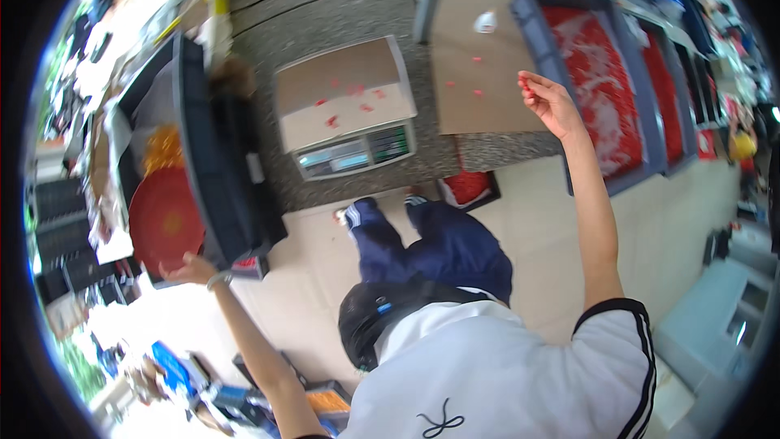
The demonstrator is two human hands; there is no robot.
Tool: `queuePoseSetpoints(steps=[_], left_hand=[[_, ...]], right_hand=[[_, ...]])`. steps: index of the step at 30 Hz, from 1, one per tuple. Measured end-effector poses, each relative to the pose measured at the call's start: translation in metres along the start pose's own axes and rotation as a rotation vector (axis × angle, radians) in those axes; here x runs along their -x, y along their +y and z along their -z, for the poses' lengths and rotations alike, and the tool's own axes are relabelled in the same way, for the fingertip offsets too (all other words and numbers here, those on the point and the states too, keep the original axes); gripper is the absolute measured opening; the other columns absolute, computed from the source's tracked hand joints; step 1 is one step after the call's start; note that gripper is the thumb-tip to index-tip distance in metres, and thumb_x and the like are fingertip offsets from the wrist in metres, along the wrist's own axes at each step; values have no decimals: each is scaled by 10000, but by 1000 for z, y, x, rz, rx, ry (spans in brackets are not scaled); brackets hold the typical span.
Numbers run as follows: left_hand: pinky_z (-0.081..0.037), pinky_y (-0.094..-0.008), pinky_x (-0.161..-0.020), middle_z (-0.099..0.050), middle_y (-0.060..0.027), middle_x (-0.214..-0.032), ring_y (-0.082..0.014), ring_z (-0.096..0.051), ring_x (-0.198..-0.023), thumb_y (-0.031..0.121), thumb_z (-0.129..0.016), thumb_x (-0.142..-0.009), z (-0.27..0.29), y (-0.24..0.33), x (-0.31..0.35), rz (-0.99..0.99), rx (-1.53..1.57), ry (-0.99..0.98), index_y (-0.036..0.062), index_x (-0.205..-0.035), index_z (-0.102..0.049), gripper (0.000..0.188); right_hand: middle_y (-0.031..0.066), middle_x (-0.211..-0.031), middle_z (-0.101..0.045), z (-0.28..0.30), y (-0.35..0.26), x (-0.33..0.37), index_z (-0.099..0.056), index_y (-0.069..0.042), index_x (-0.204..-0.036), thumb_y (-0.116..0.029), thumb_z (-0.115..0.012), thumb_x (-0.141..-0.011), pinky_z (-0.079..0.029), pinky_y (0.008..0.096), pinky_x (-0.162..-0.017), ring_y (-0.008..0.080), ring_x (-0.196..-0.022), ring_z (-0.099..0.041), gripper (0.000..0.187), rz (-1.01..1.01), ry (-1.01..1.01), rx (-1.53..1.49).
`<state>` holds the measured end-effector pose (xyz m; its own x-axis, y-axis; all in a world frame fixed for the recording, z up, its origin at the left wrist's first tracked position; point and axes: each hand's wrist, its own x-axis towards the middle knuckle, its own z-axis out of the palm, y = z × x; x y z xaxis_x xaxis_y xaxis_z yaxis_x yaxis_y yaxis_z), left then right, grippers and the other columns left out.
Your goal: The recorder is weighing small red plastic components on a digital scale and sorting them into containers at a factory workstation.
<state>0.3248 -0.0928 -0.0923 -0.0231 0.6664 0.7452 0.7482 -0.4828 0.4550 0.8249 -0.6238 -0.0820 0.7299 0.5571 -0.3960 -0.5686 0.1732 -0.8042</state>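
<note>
My left hand (191, 270) grips the near rim of a round red plate or shallow basin (166, 219), tilted over a dark crate at the left. Yellow-orange pieces (162, 149) lie just beyond the basin in that crate. My right hand (552, 106) is raised at the right, its fingertips pinched on small red pieces (528, 89). It hovers between a brown board (455, 114) with a few scattered red bits and a grey crate (555, 45) full of red pieces. On the bench stands a weighing scale (345, 85) with several red pieces on its pan.
A dark crate (191, 106) stands at the left, beside the scale. A small white bottle-like object (485, 23) sits on the board. Another grey crate (682, 106) adjoins the first at the right. Below the bench edge is a dark box of red pieces (468, 187). A grey post (431, 0) rises behind.
</note>
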Motion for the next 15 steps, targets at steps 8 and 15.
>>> queuePoseSetpoints(steps=[8,15], left_hand=[[-340,-450,-1037,-351,-278,-1308,-422,-399,-1196,12,-480,-672,8,18,2,206,47,-58,-9,-1262,-334,608],[-328,-447,-1049,-342,-268,-1321,-422,-379,-1219,5,-481,-669,-2,21,3,201,40,-72,-1,-1267,-331,616]], right_hand=[[62,-984,-644,-170,83,-87,-619,-4,-1098,-89,-568,-881,-493,187,-685,57,-757,-589,238,-92,-341,353],[69,-933,-655,-143,59,-79,-626,5,-1083,-110,-607,-859,-496,193,-691,71,-768,-601,252,123,-182,380]])
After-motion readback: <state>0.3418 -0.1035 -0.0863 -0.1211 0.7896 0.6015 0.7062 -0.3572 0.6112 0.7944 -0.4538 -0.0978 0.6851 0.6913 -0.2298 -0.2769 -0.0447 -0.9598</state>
